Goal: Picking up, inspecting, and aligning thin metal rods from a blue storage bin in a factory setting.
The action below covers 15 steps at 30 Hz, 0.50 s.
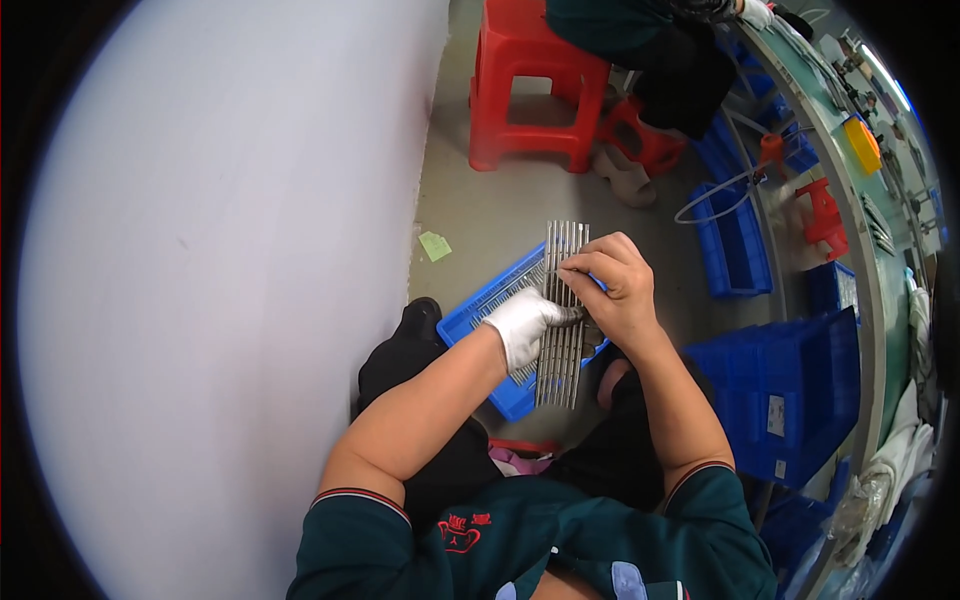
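Note:
My left hand [528, 325], in a white glove with dark, soiled fingers, is closed around a flat bundle of thin metal rods [560, 372]. The rods stand side by side, reaching beyond the hand at both ends. My bare right hand [618, 285] is over the bundle's right side, thumb and forefinger pinched together against its upper part. Whatever lies between those fingertips is too small to make out. Beneath both hands a blue tray [516, 402] rests at a slant, with more metal rods [518, 292] lying in it, partly hidden by my hands.
A pale wall [230, 260] runs along the left. Ahead is a red stool [535, 100] with a seated person beside it. Blue crates [770, 390] stand at the right, below a green-topped workbench [900, 300]. A green paper scrap [434, 246] lies on the floor.

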{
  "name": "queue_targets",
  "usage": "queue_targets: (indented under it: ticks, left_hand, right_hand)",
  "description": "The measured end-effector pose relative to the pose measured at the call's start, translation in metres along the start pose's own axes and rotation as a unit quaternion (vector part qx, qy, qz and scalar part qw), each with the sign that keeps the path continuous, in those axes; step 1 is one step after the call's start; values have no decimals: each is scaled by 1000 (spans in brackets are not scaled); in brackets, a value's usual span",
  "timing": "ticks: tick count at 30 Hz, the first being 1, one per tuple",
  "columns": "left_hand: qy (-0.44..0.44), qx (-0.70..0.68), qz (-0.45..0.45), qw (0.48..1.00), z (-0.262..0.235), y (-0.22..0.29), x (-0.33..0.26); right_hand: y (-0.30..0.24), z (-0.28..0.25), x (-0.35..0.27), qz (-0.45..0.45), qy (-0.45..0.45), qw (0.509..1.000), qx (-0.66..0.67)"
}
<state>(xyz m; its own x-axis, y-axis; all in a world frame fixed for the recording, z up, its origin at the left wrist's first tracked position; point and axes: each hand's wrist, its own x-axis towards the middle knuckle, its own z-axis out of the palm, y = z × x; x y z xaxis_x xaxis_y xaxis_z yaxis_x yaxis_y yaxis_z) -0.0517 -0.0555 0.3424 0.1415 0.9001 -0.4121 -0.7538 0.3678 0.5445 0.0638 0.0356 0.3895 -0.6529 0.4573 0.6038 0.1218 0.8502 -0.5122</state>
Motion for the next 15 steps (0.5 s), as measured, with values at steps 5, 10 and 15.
queue_targets:
  ticks: [5, 10, 15]
  left_hand:
    - [-10, 16, -2, 1000, 2, 0, -1]
    - [6, 3, -11, 1000, 1, -1, -1]
    - [7, 9, 3, 1000, 2, -1, -1]
  right_hand:
    - [0, -1, 0, -13, 3, 1000, -19]
    - [-1, -1, -1, -8, 6, 1000, -27]
    - [-4, 0, 2, -45, 5, 997, -60]
